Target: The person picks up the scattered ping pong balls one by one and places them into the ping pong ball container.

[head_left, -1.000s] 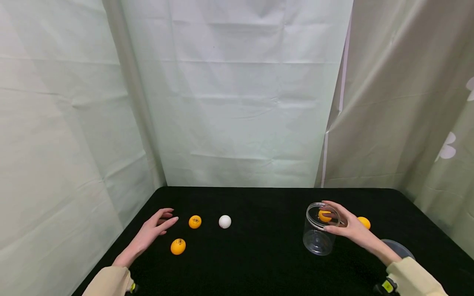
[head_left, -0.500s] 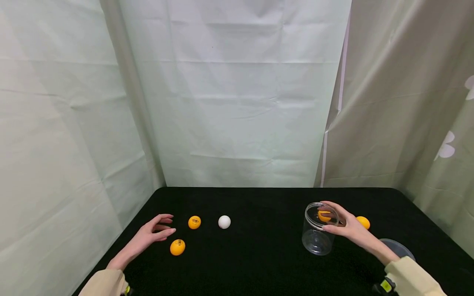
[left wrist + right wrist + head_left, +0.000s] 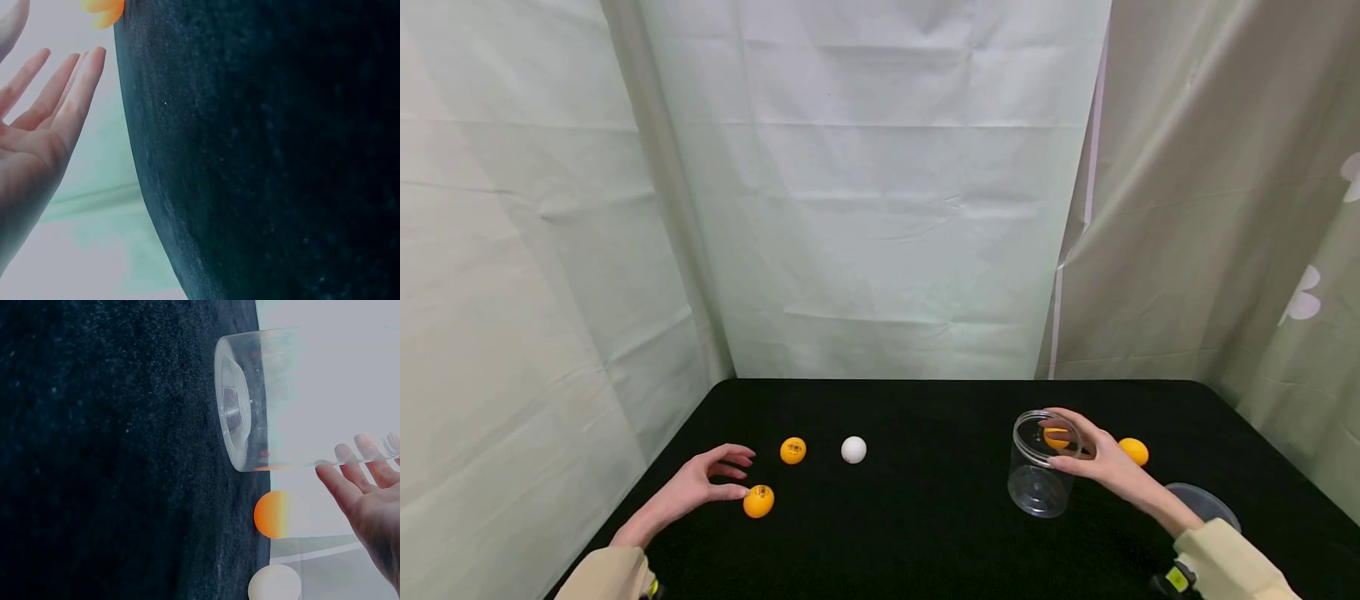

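My left hand (image 3: pixel 694 487) hovers low at the table's left, fingers apart and loosely bent. Its thumb tip is right at the left side of an orange table tennis ball (image 3: pixel 758 502); in the left wrist view the fingers (image 3: pixel 81 94) extend with nothing between them. On the right, my right hand (image 3: pixel 1093 454) grips a clear, lidless plastic jar (image 3: pixel 1037 490) near its rim, thumb in front and fingers behind. The jar stands upright, its base close to the black tabletop. Through its wall shows an orange ball (image 3: pixel 1057 437), partly covered by fingers.
Another orange ball (image 3: pixel 792 451) and a white ball (image 3: pixel 853 450) lie farther back, left of centre. Right of my right hand is an orange ball (image 3: pixel 1133 452). A clear round lid (image 3: pixel 1206 505) lies partly behind my right forearm. Curtains (image 3: pixel 880 250) rise around the table (image 3: pixel 925 517).
My left hand has moved down and slightly left, bringing its thumb to the nearer orange ball. My right hand and the jar have shifted slightly left in view; the balls stay put.
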